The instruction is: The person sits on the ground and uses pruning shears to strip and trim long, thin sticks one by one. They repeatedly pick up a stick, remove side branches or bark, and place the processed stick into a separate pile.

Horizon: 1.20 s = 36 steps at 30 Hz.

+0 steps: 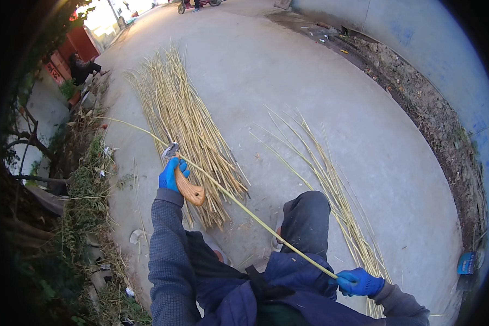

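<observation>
My left hand [173,174], in a blue glove, is closed round a tool with a curved wooden handle [190,188] and a small metal head; its exact kind is unclear. A long, thin yellow-green stalk [255,218] runs past the metal head, its thin tip reaching to the far left. At the lower right, my right hand [359,282], also blue-gloved, grips the thicker end of this stalk. The stalk slants across above my lap. Ahead of my left hand, a large bundle of pale stalks [187,125] lies on the concrete.
A smaller pile of greener stalks [337,195] lies by my right knee [309,214]. Weeds [87,206] line the left edge. A blue container [465,263] stands near the right wall [418,49]. A person [82,68] sits far left; a red motorbike [187,5] is farther off.
</observation>
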{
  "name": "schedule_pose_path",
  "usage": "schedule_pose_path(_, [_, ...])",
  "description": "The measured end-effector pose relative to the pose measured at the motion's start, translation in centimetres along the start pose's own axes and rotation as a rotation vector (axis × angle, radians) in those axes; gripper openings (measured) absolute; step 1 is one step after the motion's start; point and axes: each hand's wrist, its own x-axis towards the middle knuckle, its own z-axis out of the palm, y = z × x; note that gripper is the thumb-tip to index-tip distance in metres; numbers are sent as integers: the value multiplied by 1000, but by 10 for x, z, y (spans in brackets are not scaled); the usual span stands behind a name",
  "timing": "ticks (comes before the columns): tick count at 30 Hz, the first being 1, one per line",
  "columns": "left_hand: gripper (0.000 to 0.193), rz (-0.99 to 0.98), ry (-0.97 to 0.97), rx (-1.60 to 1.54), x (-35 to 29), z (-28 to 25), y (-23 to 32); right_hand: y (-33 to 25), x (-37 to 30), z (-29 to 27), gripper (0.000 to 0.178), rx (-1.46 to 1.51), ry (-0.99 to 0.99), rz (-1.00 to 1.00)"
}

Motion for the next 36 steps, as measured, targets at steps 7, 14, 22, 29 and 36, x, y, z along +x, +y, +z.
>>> schedule_pose_path(7, [42,-178,-219,-73,-89,108,-49,-76,83,-28,46,36,90,-305])
schedule_pose_path(14, [39,-204,-173,-50,-143,148,-82,-128,184,-25,30,-309,469,-426])
schedule_pose_path(22, [88,-66,80,34,12,-32,11,-12,29,8,35,248,30,-65])
schedule_pose_path(29, [49,31,21,-11,-22,5,-7,-43,42,0,37,246,93,-39])
schedule_pose_path(36, [46,-99,-65,-68,-48,48,-52,-70,91,3,30,-97,341,-240])
